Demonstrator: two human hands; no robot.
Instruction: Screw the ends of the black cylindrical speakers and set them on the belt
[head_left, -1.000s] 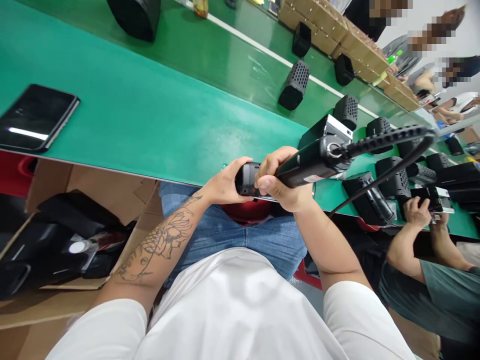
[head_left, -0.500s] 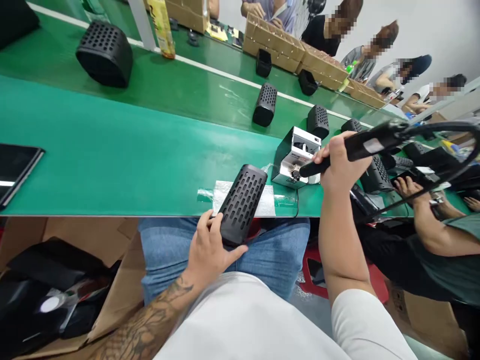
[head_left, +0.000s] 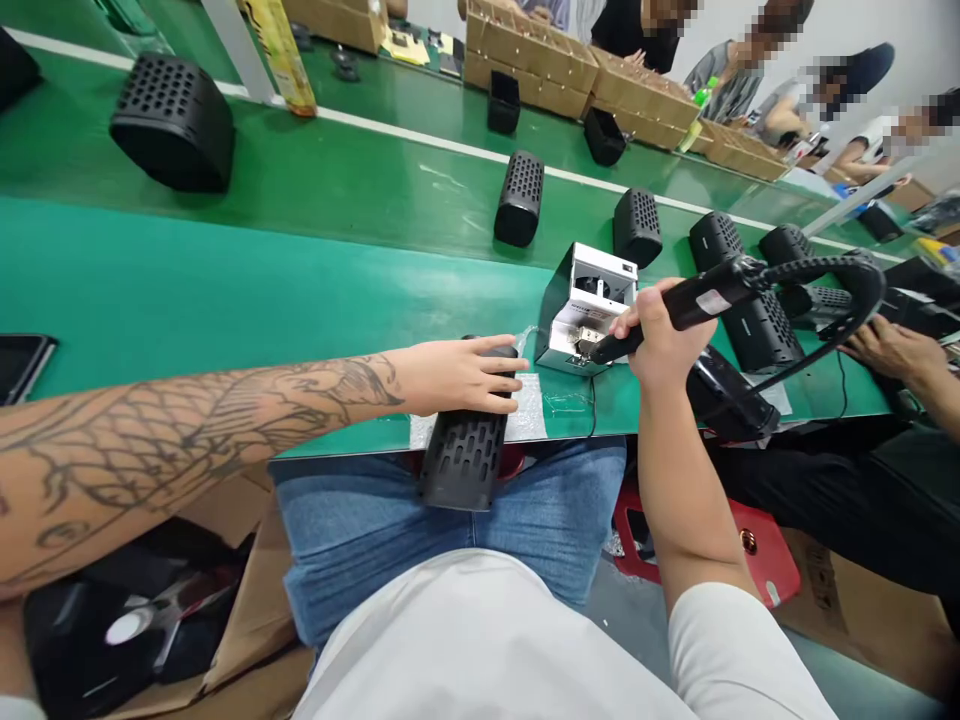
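A black perforated speaker housing (head_left: pixel 466 460) lies over the table's front edge, its near end jutting above my lap. My left hand (head_left: pixel 469 378) reaches across its far end, open, fingers spread flat over the slotted face. Closed around a black electric screwdriver (head_left: pixel 694 300) is my right hand (head_left: pixel 667 335). The tool's tip points down-left into the front of a small silver and black box, apparently a screw feeder (head_left: pixel 589 310). Whether a screw sits on the tip is too small to tell. Under the housing is a whitish wrapped pad (head_left: pixel 531 405).
Several more speaker housings (head_left: pixel 519 198) stand on the green surface (head_left: pixel 360 170) beyond. A phone-like black slab (head_left: pixel 22 365) lies far left. A thick cable (head_left: pixel 862 285) loops from the screwdriver. At the right a co-worker's hands (head_left: pixel 892 350) are busy. Cardboard bins (head_left: pixel 529 50) line the far side.
My left hand has moved from the housing's near end to its far end, the forearm now crossing from the left. The screwdriver tip stays at the feeder.
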